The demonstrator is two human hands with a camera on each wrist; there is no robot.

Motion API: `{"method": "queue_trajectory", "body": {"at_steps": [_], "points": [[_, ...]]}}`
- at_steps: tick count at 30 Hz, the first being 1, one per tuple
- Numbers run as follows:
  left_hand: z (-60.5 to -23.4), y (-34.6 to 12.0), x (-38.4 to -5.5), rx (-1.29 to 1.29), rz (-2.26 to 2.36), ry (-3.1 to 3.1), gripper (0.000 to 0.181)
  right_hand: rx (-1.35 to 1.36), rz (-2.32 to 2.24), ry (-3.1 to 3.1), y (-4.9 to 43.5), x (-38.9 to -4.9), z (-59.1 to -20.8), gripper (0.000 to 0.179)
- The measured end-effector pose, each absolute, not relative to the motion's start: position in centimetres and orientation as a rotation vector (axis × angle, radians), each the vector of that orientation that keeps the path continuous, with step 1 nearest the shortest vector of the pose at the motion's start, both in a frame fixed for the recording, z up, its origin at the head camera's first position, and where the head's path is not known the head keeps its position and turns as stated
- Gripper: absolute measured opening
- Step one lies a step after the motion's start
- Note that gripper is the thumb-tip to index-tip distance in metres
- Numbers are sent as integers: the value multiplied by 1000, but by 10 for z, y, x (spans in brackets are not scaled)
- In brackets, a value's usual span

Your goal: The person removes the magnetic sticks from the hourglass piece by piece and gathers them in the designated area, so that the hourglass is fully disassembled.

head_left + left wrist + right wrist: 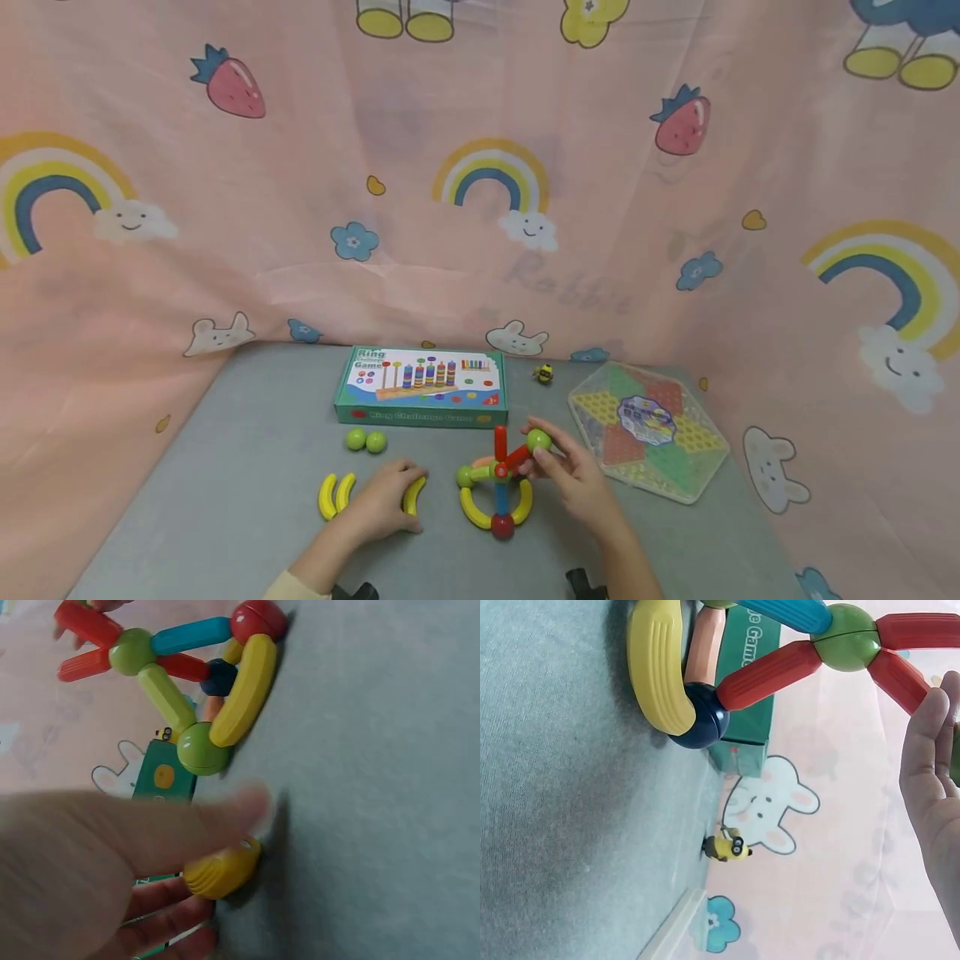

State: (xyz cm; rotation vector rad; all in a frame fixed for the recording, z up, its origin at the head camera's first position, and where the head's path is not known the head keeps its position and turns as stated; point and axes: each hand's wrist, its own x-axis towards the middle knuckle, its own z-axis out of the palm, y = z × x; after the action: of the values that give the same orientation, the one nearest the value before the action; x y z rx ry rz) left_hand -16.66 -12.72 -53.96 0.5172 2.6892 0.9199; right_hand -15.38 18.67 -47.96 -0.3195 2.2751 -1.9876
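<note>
My left hand (386,496) grips a yellow curved stick (223,871) low over the table, thumb on one side and fingers on the other. The thumb is blurred in the left wrist view. My right hand (573,479) pinches a green ball (538,441) at the outer end of a red stick (517,457). That stick belongs to a ball-and-stick frame (161,690), which stands on the table. Its base has yellow curved sticks, a red ball (502,526) and a dark blue ball (703,716); another red stick (500,442) points up.
Two yellow curved sticks (336,497) lie left of my left hand, and two green balls (366,440) sit farther back. Behind stand a green game box (422,415), a small yellow figure (543,374) and a hexagonal board (648,433). A pink printed cloth (465,292) hangs at the back.
</note>
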Motion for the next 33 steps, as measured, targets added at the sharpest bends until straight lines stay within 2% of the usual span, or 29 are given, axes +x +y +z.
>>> {"method": "queue_trajectory", "body": {"at_steps": [5, 14, 27, 33], "points": [[-537, -134, -161, 530, 856, 2762, 69, -325, -1979, 2291, 186, -155, -480, 43], [-539, -170, -155, 510, 454, 3089, 70, -327, -1962, 2297, 186, -154, -479, 43], [-542, -196, -155, 447, 494, 3014, 66, -310, -1945, 2345, 190, -153, -478, 41], [-540, -185, -150, 522, 555, 3034, 75, -376, -1932, 2335, 191, -153, -479, 48]]}}
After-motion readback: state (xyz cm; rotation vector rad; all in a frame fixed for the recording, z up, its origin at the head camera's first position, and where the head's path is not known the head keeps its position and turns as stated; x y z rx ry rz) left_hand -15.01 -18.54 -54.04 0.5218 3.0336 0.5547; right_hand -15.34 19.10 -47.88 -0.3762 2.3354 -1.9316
